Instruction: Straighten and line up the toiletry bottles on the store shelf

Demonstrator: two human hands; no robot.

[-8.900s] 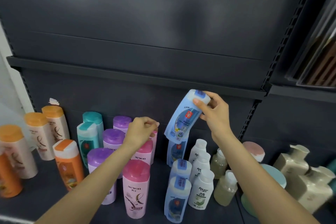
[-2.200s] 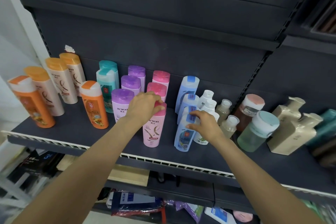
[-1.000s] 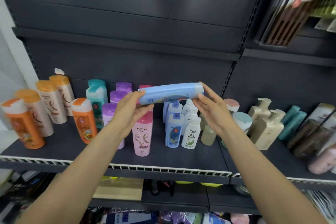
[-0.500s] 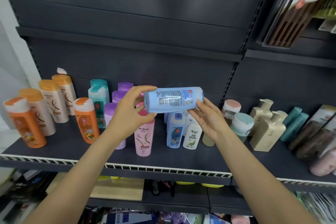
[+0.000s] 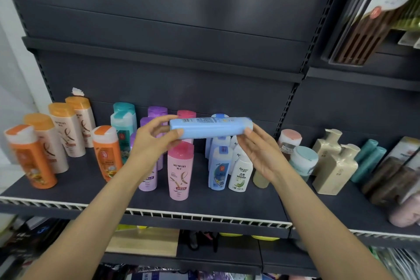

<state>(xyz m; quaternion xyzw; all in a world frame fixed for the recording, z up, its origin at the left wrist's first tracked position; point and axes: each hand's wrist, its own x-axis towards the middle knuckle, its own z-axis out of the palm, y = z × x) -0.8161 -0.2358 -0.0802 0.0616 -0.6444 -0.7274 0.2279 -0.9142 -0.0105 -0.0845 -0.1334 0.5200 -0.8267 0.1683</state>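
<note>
Above the shelf [image 5: 204, 202], the left hand [image 5: 152, 145] and right hand [image 5: 261, 152] grasp 1 blue bottle [image 5: 211, 127] sideways by its ends.

The print on the blue bottle [image 5: 210, 129] is too small to be read. The purple bottles [image 5: 148, 175] are partly hidden by the left hand [image 5: 152, 143]. The dark bottles [image 5: 395, 179] are blurred and cut off by the right edge.

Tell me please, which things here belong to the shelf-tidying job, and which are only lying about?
Job:
- blue bottle, held sideways by left hand and right hand
- pink bottle
- small blue bottle
- shelf

Lying about:
- wooden board below
- packets upper right
</note>
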